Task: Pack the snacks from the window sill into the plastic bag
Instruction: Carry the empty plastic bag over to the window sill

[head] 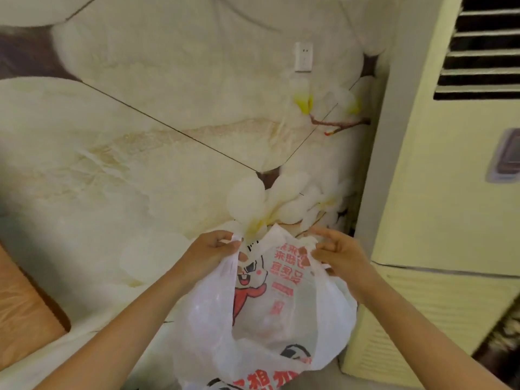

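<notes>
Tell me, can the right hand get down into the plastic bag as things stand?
Probably not yet: the right hand pinches one handle and the left hand the other, so both are busy holding the plastic bag up.

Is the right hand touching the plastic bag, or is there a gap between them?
Touching. The head view shows the right hand pinching the bag's handle at the top of the plastic bag, with no gap; the left hand holds the other handle.

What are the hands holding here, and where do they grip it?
Both grip the white plastic bag with the red rabbit print by its top handles: the left hand pinches the left handle, the right hand the right.
</notes>
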Demonstrator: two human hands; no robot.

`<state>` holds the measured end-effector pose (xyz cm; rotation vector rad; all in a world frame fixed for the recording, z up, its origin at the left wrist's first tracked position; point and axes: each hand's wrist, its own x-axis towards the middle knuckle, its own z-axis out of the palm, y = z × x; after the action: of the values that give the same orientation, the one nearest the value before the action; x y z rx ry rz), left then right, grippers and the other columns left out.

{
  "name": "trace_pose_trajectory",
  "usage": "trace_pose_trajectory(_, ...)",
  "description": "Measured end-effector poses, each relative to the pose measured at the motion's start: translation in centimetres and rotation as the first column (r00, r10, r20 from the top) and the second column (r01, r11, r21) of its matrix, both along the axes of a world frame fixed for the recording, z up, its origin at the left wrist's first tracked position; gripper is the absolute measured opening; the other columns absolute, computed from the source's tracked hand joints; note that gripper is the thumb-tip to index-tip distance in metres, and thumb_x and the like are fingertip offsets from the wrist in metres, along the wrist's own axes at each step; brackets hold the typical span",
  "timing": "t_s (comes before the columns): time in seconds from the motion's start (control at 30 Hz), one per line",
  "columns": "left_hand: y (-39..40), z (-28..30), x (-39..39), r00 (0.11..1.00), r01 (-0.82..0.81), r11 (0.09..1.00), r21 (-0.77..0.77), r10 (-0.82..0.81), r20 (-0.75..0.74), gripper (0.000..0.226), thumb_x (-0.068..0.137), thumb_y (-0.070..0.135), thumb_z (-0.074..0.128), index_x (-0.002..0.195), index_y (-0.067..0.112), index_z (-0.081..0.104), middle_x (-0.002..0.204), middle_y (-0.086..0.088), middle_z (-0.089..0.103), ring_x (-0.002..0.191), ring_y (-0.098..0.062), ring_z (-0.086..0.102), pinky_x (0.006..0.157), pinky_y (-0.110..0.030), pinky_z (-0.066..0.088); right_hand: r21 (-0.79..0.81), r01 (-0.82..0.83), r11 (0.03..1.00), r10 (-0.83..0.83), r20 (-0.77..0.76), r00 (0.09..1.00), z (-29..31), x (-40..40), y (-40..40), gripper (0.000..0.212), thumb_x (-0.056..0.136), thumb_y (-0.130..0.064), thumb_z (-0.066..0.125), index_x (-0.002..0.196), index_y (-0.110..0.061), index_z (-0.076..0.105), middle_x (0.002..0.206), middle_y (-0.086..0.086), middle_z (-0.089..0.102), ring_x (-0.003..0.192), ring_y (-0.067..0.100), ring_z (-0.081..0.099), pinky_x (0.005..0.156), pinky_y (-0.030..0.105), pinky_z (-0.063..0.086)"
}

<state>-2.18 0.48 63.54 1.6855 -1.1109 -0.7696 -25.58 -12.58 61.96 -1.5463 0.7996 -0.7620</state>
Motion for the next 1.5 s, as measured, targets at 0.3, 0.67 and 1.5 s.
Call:
trace_pose_trajectory(0.3, -2.1, 0.3, -6.6, 0.930, 0.351, 0.935, 0.040, -0.353, 0.105, 0.017, 0.095, 0.016, 0.057, 0.110, 0.013, 0.065, 0.088, -0.004, 0.076, 0.081, -0.029, 0.072, 0.085, -0.044, 0.055, 0.030, 0.329, 0.944, -0.330, 0.008, 0.944, -1.0, -8.9, 5.3, 0.045, 0.084, 0.006, 0.059, 0.121, -0.020, 0.060, 0.089, 0.027, 0.064, 0.095, 0.033, 0.068, 0.067, 0.035, 0.056)
trace_pose_trajectory(0.67, -6.2, 1.0, -21.6, 0.784, 0.617, 0.787, 0.015, -0.617, 0.070, 0.015, 0.095, 0.022, 0.059, 0.109, 0.022, 0.064, 0.091, -0.004, 0.076, 0.076, -0.027, 0.073, 0.081, -0.040, 0.055, 0.068, 0.588, 0.806, -0.591, 0.030, 0.806, -1.7, -26.3, 9.3, 0.039, 0.087, 0.004, 0.061, 0.117, -0.020, 0.063, 0.075, 0.009, 0.056, 0.097, 0.026, 0.069, 0.081, 0.054, 0.056)
trace_pose_trajectory(1.5, -13.1, -4.9, -68.6, 0.619, 0.775, 0.631, -0.024, -0.767, -0.170, 0.024, 0.094, 0.011, 0.058, 0.117, 0.018, 0.059, 0.093, -0.011, 0.074, 0.076, -0.028, 0.071, 0.069, -0.029, 0.056, 0.023, 0.876, 0.482, -0.863, -0.160, 0.479, -4.9, -70.2, 13.4, 0.029, 0.089, -0.004, 0.060, 0.108, -0.026, 0.062, 0.092, 0.001, 0.067, 0.077, 0.013, 0.070, 0.058, 0.025, 0.056)
